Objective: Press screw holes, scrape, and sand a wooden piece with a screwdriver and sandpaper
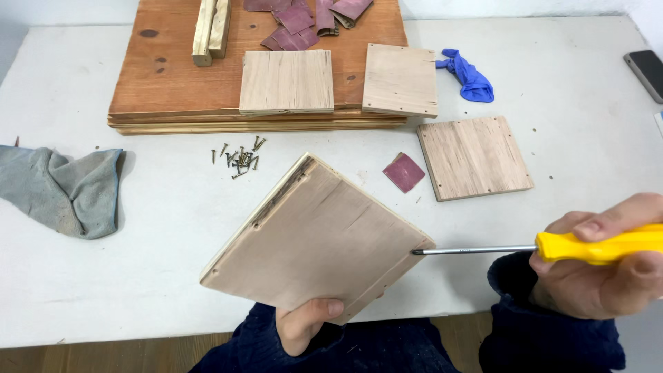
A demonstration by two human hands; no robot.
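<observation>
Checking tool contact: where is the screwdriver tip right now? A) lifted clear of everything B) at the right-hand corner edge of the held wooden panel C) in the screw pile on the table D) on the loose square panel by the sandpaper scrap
B: the right hand holds the yellow-handled screwdriver level, its tip meeting the corner edge of the wooden panel that the left hand grips from below.

The panel (314,238) is pale, bare wood, matt, with a rough split edge at 11 o'clock. The screwdriver (552,247) has a glossy yellow plastic handle and a bright metal shaft. The table (159,276) looks smooth, matt white. At 9 o'clock lies a grey cloth (65,190), soft and creased. The screws (239,157) are dull metal.
</observation>
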